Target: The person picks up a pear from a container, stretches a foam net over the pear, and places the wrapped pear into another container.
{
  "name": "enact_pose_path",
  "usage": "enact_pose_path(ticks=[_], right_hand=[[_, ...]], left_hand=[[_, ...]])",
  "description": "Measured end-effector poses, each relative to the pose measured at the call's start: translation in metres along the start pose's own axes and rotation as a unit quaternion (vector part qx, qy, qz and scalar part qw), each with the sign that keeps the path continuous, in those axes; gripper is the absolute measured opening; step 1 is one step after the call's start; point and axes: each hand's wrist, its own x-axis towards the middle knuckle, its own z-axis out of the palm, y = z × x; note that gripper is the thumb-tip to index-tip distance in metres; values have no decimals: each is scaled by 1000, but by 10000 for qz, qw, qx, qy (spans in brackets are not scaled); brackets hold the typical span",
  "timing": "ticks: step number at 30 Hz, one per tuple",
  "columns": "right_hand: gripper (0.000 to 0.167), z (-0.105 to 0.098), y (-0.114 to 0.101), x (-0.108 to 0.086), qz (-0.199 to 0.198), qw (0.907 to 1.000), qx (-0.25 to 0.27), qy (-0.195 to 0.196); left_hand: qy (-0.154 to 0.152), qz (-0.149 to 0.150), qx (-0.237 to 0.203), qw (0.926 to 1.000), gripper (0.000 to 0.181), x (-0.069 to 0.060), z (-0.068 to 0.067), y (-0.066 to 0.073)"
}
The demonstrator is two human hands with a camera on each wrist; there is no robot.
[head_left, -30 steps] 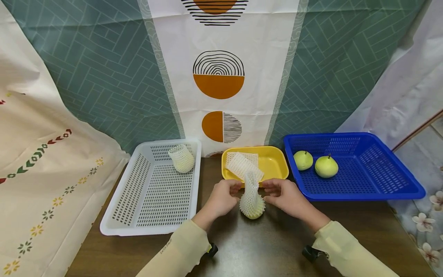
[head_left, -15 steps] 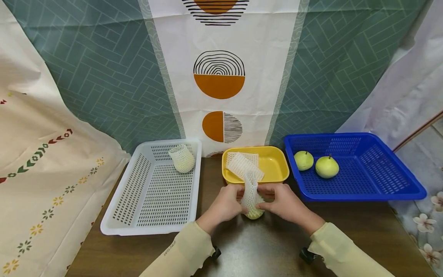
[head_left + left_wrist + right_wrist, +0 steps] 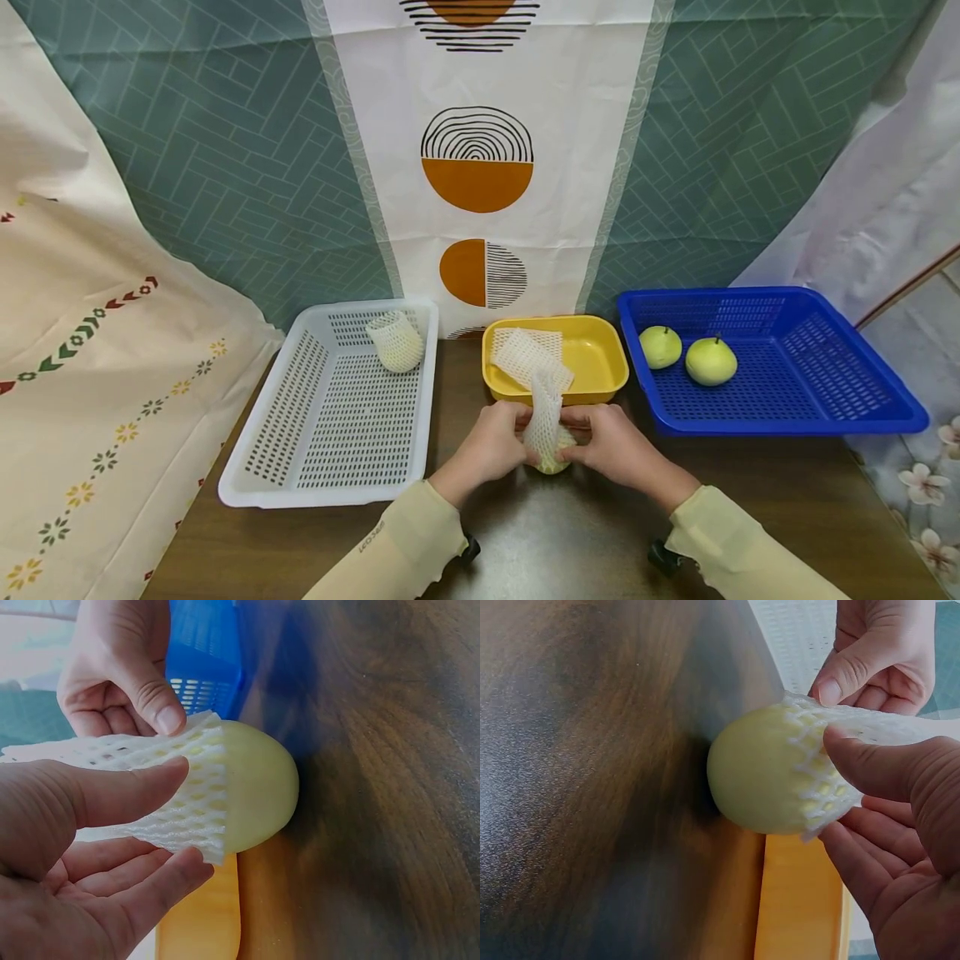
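Observation:
A pale green pear (image 3: 262,787) stands on the brown table, its upper part inside a white foam net (image 3: 545,408) that rises loosely above it. The pear's lower part is bare, as the right wrist view shows on the pear (image 3: 750,772). My left hand (image 3: 491,442) grips the net's lower edge from the left, thumb and fingers on either side. From the right my right hand (image 3: 611,443) pinches the net's edge the same way. Two bare pears (image 3: 710,362) lie in the blue basket (image 3: 787,427). Flat foam nets (image 3: 528,358) lie in the yellow tray (image 3: 600,367).
On the left stands a white basket (image 3: 352,417) with one netted pear (image 3: 397,343) in its back right corner. The yellow tray is just behind my hands, between the two baskets. A patterned cloth (image 3: 480,267) hangs behind the table.
Both hands have closed in on the netted pear from the sides and now grip the net's lower edge. Over the last half second they have barely moved.

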Motion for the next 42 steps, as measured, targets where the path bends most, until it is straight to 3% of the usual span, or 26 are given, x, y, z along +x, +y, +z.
enact_pose_path(ticks=[13,19,23,30,36,42], right_hand=[[65,4,8,-4,301,9995,-23,-90],[65,5,13,-5,373,9992,54,-94],[66,6,20,-7,358,9992,127,-157],[80,2,22,-7,316,9992,-110,-219],[71,-2,13,-1,136,9998,-104,-29],[58,2,13,2,127,9998,-162,-16]], left_hand=[[-184,-277,-184,9993,49,-1,5,-9],[-228,-319,-285,9988,55,-1,7,-13],[-285,-365,-580,9972,60,-1,10,-18],[-340,-360,-704,9963,69,1,10,-23],[-169,-197,-726,9970,80,0,3,-13],[-222,-198,-865,9958,68,3,7,-15]])
